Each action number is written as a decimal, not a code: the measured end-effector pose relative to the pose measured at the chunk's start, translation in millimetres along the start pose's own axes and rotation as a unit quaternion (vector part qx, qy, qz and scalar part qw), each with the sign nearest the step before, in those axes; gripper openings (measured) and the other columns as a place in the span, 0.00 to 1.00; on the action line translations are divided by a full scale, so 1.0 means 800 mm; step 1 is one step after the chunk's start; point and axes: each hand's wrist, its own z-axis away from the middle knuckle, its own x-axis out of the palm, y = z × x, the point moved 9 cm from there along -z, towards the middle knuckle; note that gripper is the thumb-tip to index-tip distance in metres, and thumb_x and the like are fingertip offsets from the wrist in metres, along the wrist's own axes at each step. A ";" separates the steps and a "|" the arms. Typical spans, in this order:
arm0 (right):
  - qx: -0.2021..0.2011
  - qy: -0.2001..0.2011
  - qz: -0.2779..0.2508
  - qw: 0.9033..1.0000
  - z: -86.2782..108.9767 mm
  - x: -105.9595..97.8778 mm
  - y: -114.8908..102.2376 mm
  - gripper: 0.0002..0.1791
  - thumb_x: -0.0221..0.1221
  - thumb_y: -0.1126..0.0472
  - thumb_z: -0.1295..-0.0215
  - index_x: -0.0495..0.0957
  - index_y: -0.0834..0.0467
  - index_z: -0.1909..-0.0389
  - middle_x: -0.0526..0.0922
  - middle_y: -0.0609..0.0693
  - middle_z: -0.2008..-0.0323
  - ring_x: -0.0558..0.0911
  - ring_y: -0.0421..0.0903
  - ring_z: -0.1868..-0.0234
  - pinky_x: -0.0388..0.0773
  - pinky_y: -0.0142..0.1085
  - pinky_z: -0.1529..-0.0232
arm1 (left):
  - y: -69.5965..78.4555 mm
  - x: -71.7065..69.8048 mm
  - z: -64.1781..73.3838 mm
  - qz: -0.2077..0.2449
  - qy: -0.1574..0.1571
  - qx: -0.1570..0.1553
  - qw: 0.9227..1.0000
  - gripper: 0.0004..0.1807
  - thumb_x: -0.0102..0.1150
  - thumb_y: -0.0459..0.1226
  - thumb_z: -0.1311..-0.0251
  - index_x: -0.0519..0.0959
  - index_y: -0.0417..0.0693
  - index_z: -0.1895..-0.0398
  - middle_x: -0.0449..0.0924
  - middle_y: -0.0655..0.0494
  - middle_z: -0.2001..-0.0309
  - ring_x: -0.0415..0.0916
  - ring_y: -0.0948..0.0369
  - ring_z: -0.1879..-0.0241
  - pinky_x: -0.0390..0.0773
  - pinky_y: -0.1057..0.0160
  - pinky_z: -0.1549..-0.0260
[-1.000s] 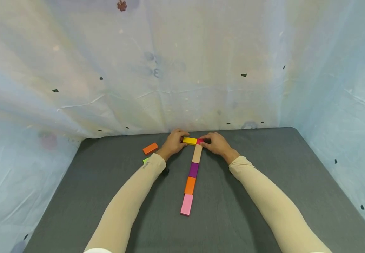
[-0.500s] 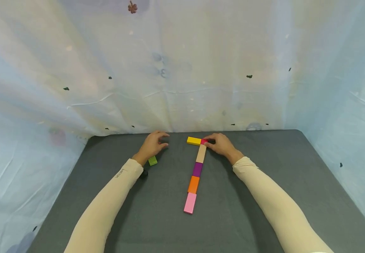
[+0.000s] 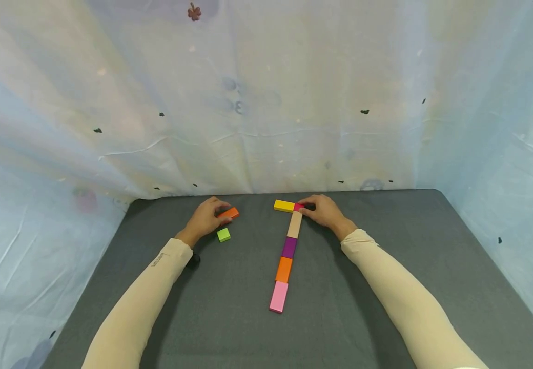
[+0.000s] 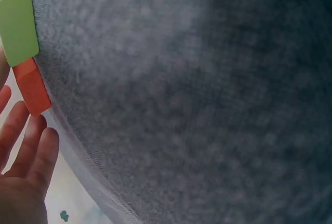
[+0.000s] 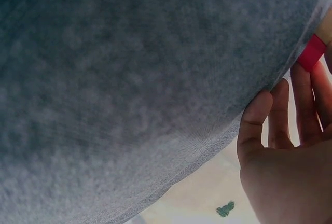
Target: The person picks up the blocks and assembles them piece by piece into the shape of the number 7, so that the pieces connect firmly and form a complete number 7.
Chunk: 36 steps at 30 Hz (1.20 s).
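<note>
My left hand is at an orange block at the back left, fingers on its far side and thumb on its near side. A small lime green block lies just in front of that hand. With thumb and fingertips, my right hand pinches a red block, much of it covered by the fingers. Against the red block's left end lies a yellow block. From the red block a row comes toward me: beige block, purple block, second orange block, pink block.
All the blocks lie on a dark grey cloth-covered table. A pale patterned curtain hangs right behind the table's back edge and along both sides.
My left hand has left the yellow block and moved left to the separate orange block, uncovering the lime green one. The right hand stays at the red block. The head view has shifted slightly.
</note>
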 end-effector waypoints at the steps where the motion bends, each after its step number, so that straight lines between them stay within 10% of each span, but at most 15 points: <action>1: -0.001 0.000 0.000 1.000 0.000 0.000 0.000 0.21 0.60 0.50 0.30 0.80 0.52 0.39 0.82 0.54 0.40 0.78 0.55 0.38 0.70 0.52 0.33 | -0.001 0.001 0.000 0.000 -0.004 -0.001 1.000 0.26 0.70 0.45 0.41 0.80 0.47 0.40 0.78 0.48 0.48 0.75 0.50 0.50 0.75 0.47 0.49; 36: -0.009 0.006 -0.007 1.000 -0.002 -0.001 -0.008 0.21 0.61 0.50 0.30 0.81 0.52 0.40 0.82 0.55 0.41 0.78 0.55 0.39 0.70 0.52 0.34 | -0.006 0.005 0.002 -0.017 -0.012 0.013 1.000 0.26 0.70 0.40 0.41 0.79 0.41 0.40 0.79 0.45 0.50 0.77 0.50 0.55 0.77 0.49 0.53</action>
